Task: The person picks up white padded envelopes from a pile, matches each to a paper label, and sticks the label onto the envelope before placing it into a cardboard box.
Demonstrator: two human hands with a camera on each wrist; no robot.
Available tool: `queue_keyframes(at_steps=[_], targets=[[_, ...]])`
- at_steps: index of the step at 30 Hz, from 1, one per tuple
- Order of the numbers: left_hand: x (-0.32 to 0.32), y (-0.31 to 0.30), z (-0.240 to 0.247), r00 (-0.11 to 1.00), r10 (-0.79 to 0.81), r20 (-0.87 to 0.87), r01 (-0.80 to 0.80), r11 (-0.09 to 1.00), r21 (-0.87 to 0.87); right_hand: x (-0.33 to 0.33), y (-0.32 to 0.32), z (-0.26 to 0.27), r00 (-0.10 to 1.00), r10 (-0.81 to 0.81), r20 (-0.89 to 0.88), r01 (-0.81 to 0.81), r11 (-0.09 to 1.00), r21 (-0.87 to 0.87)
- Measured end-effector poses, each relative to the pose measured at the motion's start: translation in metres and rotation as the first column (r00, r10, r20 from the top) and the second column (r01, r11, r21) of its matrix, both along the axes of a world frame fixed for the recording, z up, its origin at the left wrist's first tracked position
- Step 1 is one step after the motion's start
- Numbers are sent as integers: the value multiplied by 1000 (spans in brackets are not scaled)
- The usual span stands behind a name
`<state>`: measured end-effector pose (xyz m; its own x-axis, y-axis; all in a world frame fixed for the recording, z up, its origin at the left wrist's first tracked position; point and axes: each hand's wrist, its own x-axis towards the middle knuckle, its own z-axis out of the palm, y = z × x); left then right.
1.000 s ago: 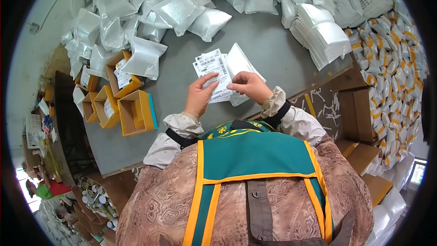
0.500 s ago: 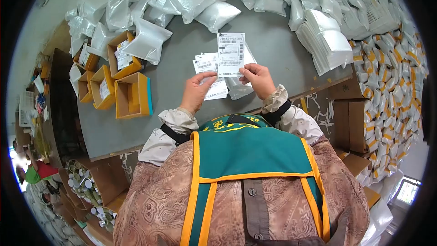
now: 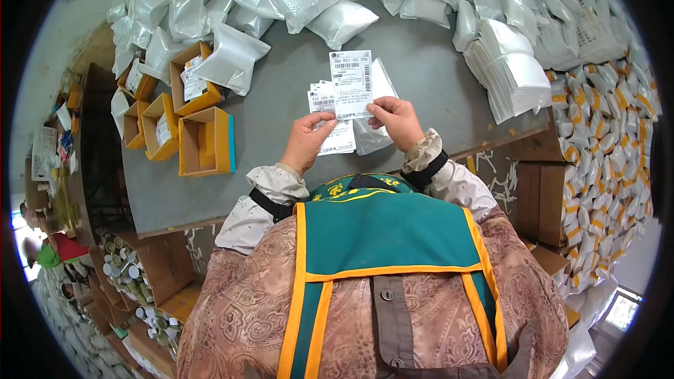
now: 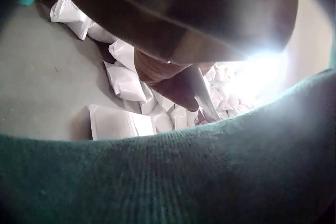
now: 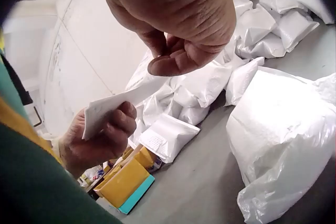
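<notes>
The right grip (image 3: 397, 125) is pinching the lower right corner of a white rectangular paper label with black print (image 3: 352, 81), while the left grip (image 3: 307, 139) is holding a thin sheaf of similar white printed paper labels (image 3: 338, 143) just beside and partly beneath it. Both are gripping low on the paper, probably because this is leaving the printed faces uncovered toward the eyes. The single label is hovering above the grey tabletop (image 3: 274, 77), partly hiding a flat white plastic bag (image 3: 381, 84). The head view is showing the print; the right wrist view is instead showing the sheaf's plain white back, the left grip curling round it, and the bag's wrinkled end lying on the tabletop. The left wrist view is dark and glaring, so it is hardly revealing that side's hold. Yellow cardboard boxes (image 3: 188, 146) are standing to the left.
</notes>
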<state>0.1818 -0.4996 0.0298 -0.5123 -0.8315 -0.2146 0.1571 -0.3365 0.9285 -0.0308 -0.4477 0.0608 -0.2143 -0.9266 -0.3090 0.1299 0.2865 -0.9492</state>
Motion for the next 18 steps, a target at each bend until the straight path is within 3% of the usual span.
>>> queue_keyframes(at_steps=[18], targets=[[-2, 3, 4, 988, 150, 39, -152, 988, 29, -9, -30, -13, 988, 154, 21, -155, 987, 39]])
